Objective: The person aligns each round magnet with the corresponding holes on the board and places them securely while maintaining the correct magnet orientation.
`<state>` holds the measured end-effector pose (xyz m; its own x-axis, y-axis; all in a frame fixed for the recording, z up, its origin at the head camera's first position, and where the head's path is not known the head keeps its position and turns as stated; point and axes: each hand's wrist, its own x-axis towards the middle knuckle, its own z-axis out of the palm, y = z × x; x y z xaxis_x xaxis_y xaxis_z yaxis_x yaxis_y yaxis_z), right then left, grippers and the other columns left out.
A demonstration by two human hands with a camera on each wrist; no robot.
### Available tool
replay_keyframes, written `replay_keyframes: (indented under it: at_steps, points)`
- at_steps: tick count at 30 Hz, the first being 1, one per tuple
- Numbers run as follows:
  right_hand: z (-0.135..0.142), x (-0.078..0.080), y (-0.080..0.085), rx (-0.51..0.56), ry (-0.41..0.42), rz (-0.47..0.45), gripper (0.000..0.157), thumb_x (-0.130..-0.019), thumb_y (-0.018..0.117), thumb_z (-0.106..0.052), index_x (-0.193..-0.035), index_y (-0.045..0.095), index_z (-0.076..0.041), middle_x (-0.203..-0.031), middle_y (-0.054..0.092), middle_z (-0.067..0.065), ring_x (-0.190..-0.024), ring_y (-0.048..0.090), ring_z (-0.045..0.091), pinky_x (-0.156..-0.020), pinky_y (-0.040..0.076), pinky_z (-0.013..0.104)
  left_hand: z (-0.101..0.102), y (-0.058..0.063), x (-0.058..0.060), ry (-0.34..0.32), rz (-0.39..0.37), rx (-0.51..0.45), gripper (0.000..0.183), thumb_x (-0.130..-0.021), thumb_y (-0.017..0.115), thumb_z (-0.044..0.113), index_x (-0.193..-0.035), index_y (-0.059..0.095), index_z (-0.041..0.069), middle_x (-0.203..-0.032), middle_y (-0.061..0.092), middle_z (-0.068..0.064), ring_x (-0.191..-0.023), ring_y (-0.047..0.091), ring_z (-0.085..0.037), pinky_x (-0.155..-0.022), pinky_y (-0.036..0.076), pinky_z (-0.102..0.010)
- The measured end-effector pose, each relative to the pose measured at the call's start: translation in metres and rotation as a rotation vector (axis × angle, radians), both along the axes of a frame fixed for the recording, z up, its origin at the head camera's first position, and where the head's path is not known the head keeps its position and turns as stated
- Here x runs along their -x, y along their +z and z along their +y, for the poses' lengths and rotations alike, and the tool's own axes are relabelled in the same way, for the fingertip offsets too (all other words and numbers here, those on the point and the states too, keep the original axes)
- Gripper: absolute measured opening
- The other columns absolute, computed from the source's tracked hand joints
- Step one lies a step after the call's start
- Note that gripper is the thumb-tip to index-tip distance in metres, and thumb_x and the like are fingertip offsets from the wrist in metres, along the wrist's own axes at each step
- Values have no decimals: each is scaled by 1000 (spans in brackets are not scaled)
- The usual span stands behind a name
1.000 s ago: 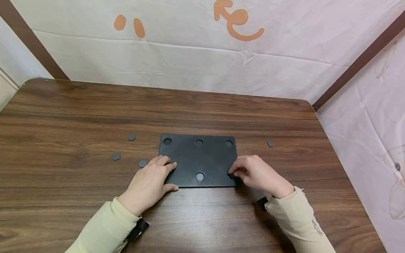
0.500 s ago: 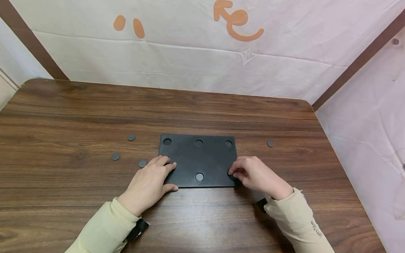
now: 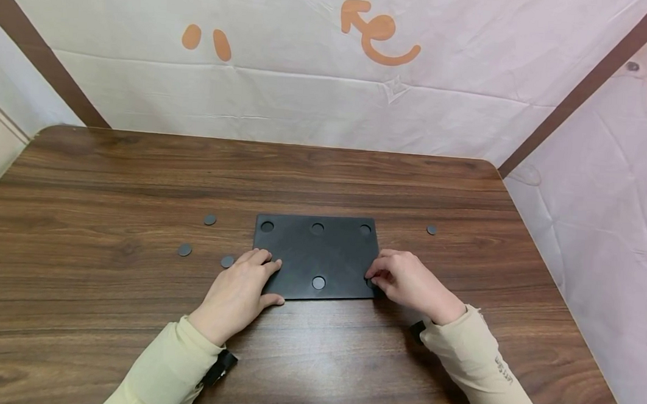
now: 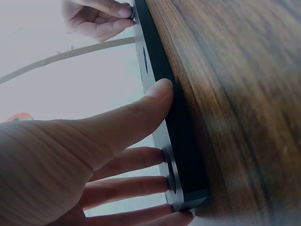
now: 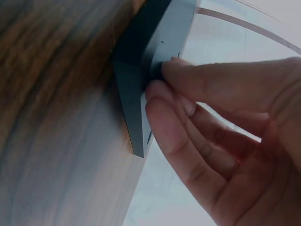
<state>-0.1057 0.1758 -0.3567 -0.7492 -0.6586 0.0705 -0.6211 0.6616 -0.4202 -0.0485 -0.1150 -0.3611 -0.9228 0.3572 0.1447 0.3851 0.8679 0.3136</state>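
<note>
A black rectangular board [image 3: 321, 251] with round recesses lies flat on the table. My left hand [image 3: 242, 289] rests on its left end, fingers extended over the top and the thumb along the near edge. At the board's near right corner, my right hand [image 3: 404, 278] pinches a small dark disc [image 4: 131, 14] between thumb and fingers, right at a recess. The fingers hide much of that disc. In the near middle recess a lighter grey round [image 3: 318, 282] shows. The three far recesses look dark, and one near the left fingers [image 4: 171, 172] appears in the left wrist view.
Left of the board lie three loose grey discs: a far one [image 3: 209, 220], a leftmost one [image 3: 185, 250] and one beside the left hand [image 3: 227, 261]. Another disc [image 3: 431, 230] lies to the right. Behind the wooden table [image 3: 303, 176] hangs a printed white cloth [image 3: 285, 102].
Right fingers have shifted very slightly at the near right corner, and the dark disc there seems to lie flatter. The left hand, the board and the loose discs have stayed put.
</note>
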Motion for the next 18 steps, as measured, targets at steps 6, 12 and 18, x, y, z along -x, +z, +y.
replay_keyframes:
  at_steps: [6, 12, 18]
  points:
    - [-1, -2, -2, 15, -25, 2, 11, -79, 71, 5, -81, 70, -7, -78, 64, 0, -69, 63, 9, -62, 52, 21, 1, 0, 0, 4, -7, 2, 56, -69, 85, 27, -114, 68, -1, -105, 62, -11, -105, 59, -32, -77, 54, -40]
    - [-2, -3, -2, -13, -24, 7, 11, -80, 70, 5, -81, 70, -6, -78, 63, 1, -70, 61, 10, -62, 51, 21, 1, -1, 0, 6, -6, 4, 56, -69, 85, 27, -114, 68, -1, -105, 62, -11, -104, 59, -32, -78, 54, -40]
    - [-3, -4, -2, -23, -32, 2, 11, -80, 71, 5, -82, 70, -5, -79, 63, 2, -70, 60, 10, -62, 51, 22, 0, -2, 0, 2, 8, 3, 55, -69, 85, 27, -113, 69, -2, -103, 62, -11, -101, 59, -31, -77, 54, -39]
